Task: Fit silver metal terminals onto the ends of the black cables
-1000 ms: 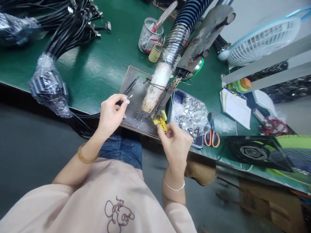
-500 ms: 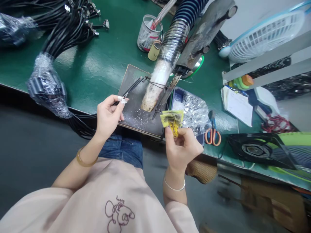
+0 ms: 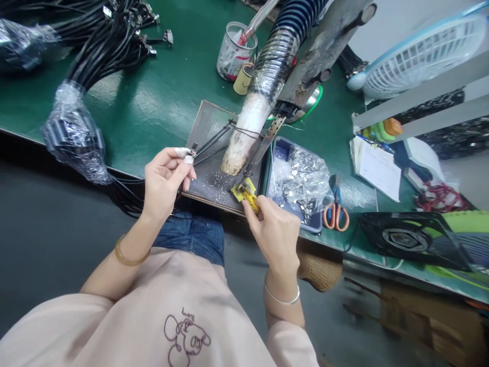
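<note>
"Yellow clip (image 3: 250, 201): where is it?"

"Pinched between the right hand's (image 3: 278, 232) thumb and fingers, at the counter's (image 3: 153, 114) near edge. Its yellow pad (image 3: 240, 191) sits by the soldering iron's (image 3: 273, 131) tip; I can't tell whether they touch."

"And the left hand (image 3: 161, 184)?"

"Closed to a fingertip pinch on a small connector (image 3: 193, 148), partly hidden, over the board's (image 3: 204, 184) left edge."

Both hands (image 3: 162, 181) (image 3: 277, 232) hold a pinch grip, forearms (image 3: 110, 270) (image 3: 283, 308) angled forward.
</note>
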Demonstrator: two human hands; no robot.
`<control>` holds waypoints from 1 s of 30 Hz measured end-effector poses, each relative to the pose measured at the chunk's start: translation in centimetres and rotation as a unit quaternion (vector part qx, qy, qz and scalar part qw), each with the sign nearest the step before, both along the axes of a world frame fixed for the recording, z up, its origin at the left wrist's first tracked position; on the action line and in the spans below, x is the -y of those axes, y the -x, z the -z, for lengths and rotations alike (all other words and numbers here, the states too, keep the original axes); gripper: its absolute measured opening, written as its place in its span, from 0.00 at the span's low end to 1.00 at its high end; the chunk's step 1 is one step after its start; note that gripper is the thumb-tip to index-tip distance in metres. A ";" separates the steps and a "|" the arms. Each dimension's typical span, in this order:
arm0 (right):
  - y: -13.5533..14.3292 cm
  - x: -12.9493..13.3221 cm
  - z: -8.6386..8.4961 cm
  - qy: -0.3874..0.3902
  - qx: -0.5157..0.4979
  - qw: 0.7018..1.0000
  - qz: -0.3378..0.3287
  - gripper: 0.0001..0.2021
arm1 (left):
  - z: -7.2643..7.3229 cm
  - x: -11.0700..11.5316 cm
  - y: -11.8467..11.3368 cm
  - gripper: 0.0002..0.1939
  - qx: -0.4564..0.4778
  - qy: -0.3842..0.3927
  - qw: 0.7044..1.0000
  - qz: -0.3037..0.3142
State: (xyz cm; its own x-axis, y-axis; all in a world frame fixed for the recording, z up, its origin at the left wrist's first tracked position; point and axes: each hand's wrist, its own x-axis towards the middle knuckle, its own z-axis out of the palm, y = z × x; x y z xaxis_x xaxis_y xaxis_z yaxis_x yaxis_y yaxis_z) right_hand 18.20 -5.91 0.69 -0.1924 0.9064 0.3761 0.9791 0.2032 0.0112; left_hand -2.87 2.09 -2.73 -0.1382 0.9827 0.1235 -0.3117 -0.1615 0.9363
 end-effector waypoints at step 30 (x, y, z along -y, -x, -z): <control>3.0 -0.1 2.9 -0.139 -0.390 0.908 -0.065 0.07 | -2.0 2.3 -3.8 0.06 -0.141 0.059 0.968 0.199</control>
